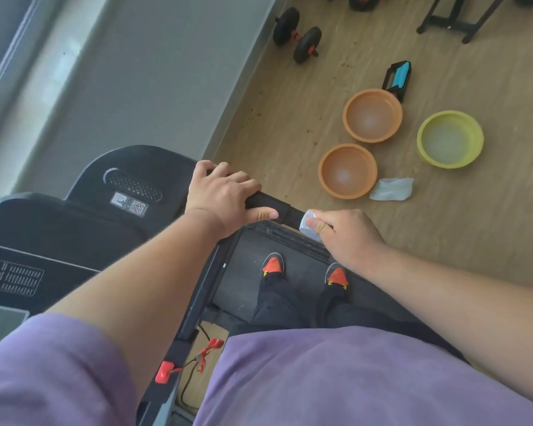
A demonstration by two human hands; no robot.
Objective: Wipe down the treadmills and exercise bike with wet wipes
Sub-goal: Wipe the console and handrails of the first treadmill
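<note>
Left hand (225, 195): fingers curled over the black handrail (268, 204) of the treadmill (74, 229), thumb lying along its near side. Right hand (345, 235): thumb and fingers pinching a folded wet wipe (309, 224) against the handrail's end, just right of the left hand. Person stands on the treadmill belt (243, 290), red-and-black shoes (273, 265) below the handrail.

Surface: light wood-plank floor (474, 226) right of the handrail; grey wall (154, 72) beyond it.

Containers, all on the floor beyond the handrail: nearer orange basin (347, 171), farther orange basin (372, 115), yellow-green basin (450, 139). Each appears to hold clear liquid. A crumpled white wipe (392, 189) lies touching the nearer orange basin. A black dumbbell (297, 35) lies farther off by the wall.
</note>
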